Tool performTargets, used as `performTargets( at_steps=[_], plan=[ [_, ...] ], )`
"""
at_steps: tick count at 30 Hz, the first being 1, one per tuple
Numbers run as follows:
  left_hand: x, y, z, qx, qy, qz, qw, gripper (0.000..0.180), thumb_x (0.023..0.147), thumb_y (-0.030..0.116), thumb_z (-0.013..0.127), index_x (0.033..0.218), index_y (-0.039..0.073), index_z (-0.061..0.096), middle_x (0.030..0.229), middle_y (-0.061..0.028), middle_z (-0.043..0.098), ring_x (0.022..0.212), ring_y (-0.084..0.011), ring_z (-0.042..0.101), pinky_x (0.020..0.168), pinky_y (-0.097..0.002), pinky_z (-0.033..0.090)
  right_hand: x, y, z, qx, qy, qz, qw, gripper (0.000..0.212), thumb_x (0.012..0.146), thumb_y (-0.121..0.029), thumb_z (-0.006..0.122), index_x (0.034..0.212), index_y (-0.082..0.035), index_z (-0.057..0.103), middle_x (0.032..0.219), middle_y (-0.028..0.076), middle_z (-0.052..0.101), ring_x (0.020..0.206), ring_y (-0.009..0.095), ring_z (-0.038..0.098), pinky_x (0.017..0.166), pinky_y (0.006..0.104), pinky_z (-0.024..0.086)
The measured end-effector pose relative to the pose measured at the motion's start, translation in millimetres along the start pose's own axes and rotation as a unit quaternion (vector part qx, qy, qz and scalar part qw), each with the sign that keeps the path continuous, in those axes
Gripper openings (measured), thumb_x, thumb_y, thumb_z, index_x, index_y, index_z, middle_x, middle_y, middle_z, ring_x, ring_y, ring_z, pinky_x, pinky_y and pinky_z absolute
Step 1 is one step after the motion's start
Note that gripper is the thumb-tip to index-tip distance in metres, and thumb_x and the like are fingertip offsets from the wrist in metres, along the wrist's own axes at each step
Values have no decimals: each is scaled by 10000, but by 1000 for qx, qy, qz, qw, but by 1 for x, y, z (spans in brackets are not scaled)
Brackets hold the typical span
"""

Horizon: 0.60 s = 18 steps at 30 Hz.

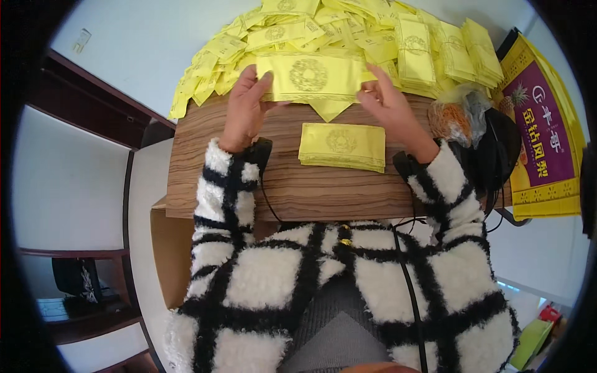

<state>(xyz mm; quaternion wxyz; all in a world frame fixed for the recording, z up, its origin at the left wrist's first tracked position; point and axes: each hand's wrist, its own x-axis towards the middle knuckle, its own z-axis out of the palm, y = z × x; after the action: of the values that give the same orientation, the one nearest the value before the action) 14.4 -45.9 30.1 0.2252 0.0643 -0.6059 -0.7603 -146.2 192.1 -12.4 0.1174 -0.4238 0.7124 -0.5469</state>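
Above the table I hold a yellow printed packet stretched level between both hands, its round dark emblem facing up. My left hand grips the left end, thumb on top. At the opposite end, the fingers of my right hand close on the right edge. A neat stack of similar yellow packets lies on the table nearer to me, just below the held one. Behind my hands spreads a large heap of loose yellow packets, partly hidden by the held packet.
Bundled packets stand at the heap's right. Beside them is a clear plastic bag of orange-brown rubber bands, next to a black bag. A purple and yellow carton stands at the right edge of the wood-grain table.
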Motion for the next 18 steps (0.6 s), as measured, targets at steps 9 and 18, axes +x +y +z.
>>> performTargets(
  at_steps=[9, 18],
  plan=[
    [7, -12, 7, 50, -38, -110, 992, 312, 979, 95, 583, 1279, 18, 543, 1172, -74, 668, 991, -130, 676, 808, -269, 587, 1, -6, -6, 157, 9, 22, 987, 717, 936, -95, 670, 1526, -33, 268, 1057, 78, 660, 917, 102, 588, 788, 220, 464],
    [1, -12, -1, 151, -141, -99, 974, 476, 837, 1, 748, 1277, 2, 564, 1135, -79, 693, 965, -135, 672, 895, -274, 531, 4, 7, -14, 74, 9, 28, 997, 627, 928, -79, 676, 1478, -32, 380, 1012, 28, 660, 894, 73, 573, 767, 203, 441]
  ],
)
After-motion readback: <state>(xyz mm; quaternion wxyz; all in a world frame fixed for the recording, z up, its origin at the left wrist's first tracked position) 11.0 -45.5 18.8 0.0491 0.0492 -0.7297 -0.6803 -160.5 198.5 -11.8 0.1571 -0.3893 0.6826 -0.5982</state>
